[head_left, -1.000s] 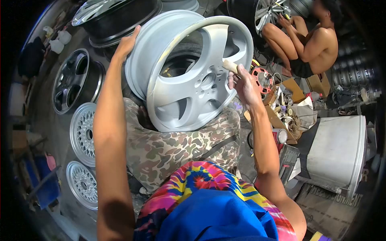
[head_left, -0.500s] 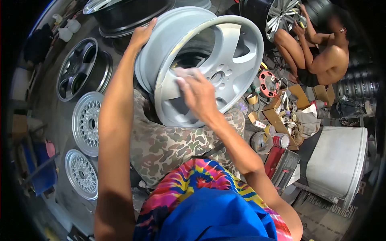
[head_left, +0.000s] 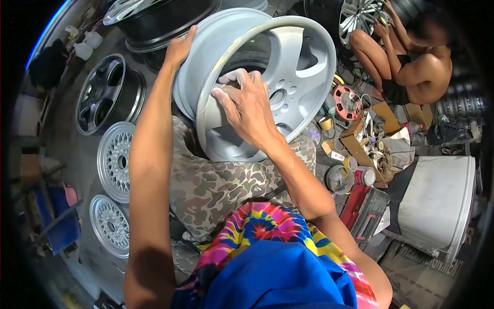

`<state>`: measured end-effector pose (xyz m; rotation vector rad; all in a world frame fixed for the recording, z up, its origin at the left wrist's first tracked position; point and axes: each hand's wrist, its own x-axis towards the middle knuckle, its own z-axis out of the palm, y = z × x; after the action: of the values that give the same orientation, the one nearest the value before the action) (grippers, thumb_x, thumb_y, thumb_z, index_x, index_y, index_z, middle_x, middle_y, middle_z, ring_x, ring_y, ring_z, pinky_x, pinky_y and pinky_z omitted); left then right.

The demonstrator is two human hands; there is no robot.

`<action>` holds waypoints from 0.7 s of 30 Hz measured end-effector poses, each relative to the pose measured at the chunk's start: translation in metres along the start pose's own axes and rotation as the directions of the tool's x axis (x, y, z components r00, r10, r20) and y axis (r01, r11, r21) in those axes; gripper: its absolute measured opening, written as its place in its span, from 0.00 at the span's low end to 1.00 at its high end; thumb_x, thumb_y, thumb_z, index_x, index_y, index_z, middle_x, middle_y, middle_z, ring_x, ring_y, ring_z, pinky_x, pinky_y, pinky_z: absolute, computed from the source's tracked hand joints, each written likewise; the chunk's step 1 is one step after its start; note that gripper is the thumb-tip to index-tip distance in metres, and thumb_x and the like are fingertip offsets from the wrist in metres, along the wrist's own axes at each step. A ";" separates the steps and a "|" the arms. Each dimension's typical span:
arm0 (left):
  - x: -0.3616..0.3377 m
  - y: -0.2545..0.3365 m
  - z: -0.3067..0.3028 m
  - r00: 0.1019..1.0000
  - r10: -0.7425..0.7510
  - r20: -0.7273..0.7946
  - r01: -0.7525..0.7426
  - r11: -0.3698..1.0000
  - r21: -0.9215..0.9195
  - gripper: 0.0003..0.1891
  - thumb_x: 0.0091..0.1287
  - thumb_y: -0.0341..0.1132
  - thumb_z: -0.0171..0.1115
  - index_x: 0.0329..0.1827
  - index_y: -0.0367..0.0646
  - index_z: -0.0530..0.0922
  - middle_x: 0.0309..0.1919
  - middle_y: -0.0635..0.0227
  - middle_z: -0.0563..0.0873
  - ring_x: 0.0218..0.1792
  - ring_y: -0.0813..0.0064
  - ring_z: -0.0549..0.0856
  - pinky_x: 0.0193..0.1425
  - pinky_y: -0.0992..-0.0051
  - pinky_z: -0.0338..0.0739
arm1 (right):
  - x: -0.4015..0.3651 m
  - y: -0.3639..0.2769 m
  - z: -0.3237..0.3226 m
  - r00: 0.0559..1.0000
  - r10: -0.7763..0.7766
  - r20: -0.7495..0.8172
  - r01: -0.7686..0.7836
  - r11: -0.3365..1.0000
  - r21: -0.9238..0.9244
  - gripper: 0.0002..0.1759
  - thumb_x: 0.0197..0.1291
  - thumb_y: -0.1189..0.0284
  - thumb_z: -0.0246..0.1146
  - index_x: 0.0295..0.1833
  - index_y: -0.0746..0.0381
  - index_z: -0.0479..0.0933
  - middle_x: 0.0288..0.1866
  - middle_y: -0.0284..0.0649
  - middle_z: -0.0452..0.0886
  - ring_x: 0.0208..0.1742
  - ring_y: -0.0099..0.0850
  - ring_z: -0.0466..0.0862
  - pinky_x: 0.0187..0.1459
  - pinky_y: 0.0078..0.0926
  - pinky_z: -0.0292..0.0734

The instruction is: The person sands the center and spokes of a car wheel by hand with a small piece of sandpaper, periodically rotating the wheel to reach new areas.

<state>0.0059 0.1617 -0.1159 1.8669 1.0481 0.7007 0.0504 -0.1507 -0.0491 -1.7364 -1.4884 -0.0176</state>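
Note:
A large grey wheel rim (head_left: 288,51) leans tilted on the camouflage-covered lap (head_left: 206,190). My left hand (head_left: 180,47) grips the rim's outer barrel at its upper left, thumb pointing up. My right hand (head_left: 244,100) is over the left part of the rim's face, its fingers bent and pressed together at the lip. Whether something thin lies under those fingers is hidden. Pale dust coats the fingertips. A yellowish patch runs along the rim's lip near them.
Several other rims, among them a mesh rim (head_left: 114,162) and a dark rim (head_left: 103,95), stand at the left. A person (head_left: 427,72) crouches at the upper right. Cans, a cardboard box (head_left: 360,154), a toolbox (head_left: 371,216) and a white container (head_left: 437,201) are at the right.
My right hand has moved slightly up and is now sharper, with its fingers more bent. My left hand stays on the rim. The view has shifted a little.

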 end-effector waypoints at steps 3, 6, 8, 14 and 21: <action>0.000 0.002 -0.001 0.999 0.021 0.043 -0.020 1.000 -0.020 0.47 0.68 0.75 0.58 0.48 0.27 0.89 0.44 0.53 0.91 0.47 0.69 0.86 0.58 0.71 0.77 | -0.024 0.008 -0.002 0.999 0.006 -0.047 0.000 0.991 0.137 0.13 0.72 0.66 0.63 0.51 0.58 0.90 0.56 0.38 0.84 0.63 0.45 0.72 0.65 0.43 0.64; 0.003 0.001 -0.004 0.998 -0.037 0.043 0.034 0.996 0.079 0.46 0.69 0.74 0.58 0.48 0.27 0.89 0.44 0.53 0.91 0.46 0.69 0.86 0.58 0.71 0.77 | -0.027 0.010 0.010 0.994 -0.041 -0.100 0.051 0.993 0.102 0.14 0.73 0.66 0.61 0.53 0.60 0.89 0.56 0.38 0.84 0.62 0.46 0.74 0.65 0.47 0.65; 0.008 -0.006 -0.001 1.000 0.003 0.020 -0.004 0.998 0.058 0.46 0.68 0.74 0.58 0.48 0.27 0.89 0.43 0.51 0.91 0.48 0.66 0.87 0.59 0.68 0.78 | -0.010 0.020 0.027 0.991 -0.063 -0.122 0.079 0.987 0.138 0.14 0.73 0.68 0.59 0.51 0.62 0.88 0.56 0.41 0.83 0.63 0.47 0.75 0.66 0.48 0.66; 0.009 -0.006 -0.002 1.000 0.002 0.001 -0.002 0.999 0.050 0.47 0.68 0.75 0.57 0.50 0.27 0.88 0.44 0.48 0.92 0.50 0.64 0.89 0.60 0.67 0.78 | -0.024 0.008 0.015 0.986 -0.040 -0.164 0.080 0.966 0.246 0.13 0.73 0.68 0.60 0.50 0.63 0.87 0.53 0.42 0.83 0.59 0.46 0.76 0.61 0.44 0.69; 0.008 0.002 -0.002 0.999 -0.039 0.026 0.038 0.999 0.023 0.47 0.69 0.72 0.60 0.57 0.24 0.85 0.53 0.52 0.89 0.53 0.69 0.86 0.63 0.72 0.75 | -0.010 0.013 0.035 0.993 0.071 -0.090 -0.056 0.985 0.165 0.14 0.72 0.67 0.60 0.54 0.62 0.86 0.49 0.40 0.83 0.55 0.42 0.78 0.59 0.42 0.69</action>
<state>0.0090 0.1686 -0.1126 1.8651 1.0757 0.6424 0.0415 -0.1377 -0.0841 -1.6283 -1.3271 0.0511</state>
